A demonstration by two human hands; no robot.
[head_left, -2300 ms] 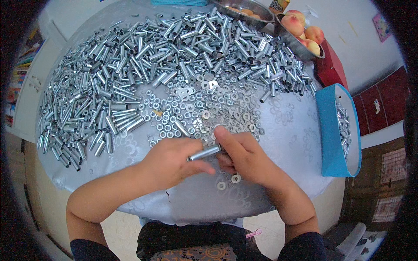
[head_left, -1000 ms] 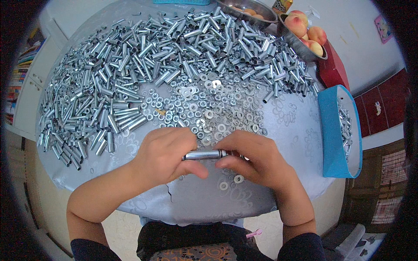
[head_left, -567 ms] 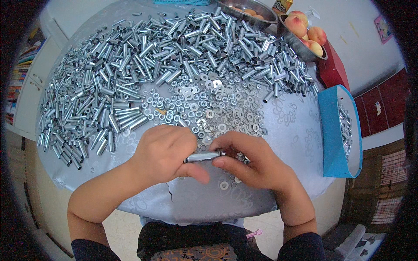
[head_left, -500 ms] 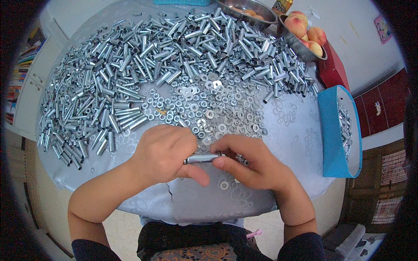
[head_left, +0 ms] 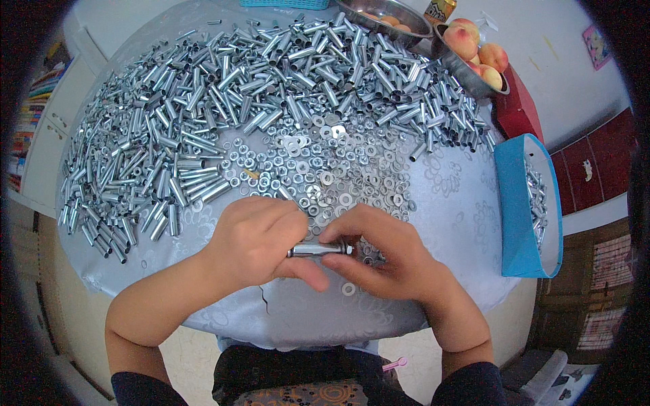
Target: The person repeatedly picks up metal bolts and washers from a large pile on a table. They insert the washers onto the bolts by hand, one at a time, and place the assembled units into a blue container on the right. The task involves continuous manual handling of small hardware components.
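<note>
Between my two hands, above the near part of the table, lies a shiny expansion bolt [head_left: 317, 250], roughly level, with a metal sleeve and a nut at its right end. My left hand [head_left: 254, 237] is closed round its left end, thumb stretched along below, so that end is hidden. The thumb and forefinger of my right hand [head_left: 386, 254] pinch the sleeve from both sides near the nut. Loose washers [head_left: 347, 199] and nuts [head_left: 276, 162] are spread just beyond my hands. One flat washer [head_left: 349, 289] sits apart on the cloth, nearer to me.
A large heap of metal sleeves [head_left: 291, 61] covers the table's far and left parts. At right stands a blue fabric box [head_left: 512, 210] holding metal pieces. Two metal bowls, one with peaches [head_left: 462, 40], and a can [head_left: 439, 9] are at the back right. The table edge curves close to me.
My right fingers have shifted slightly left along the bolt and parted a little, so the nut at its right end now shows. My left hand keeps its hold.
</note>
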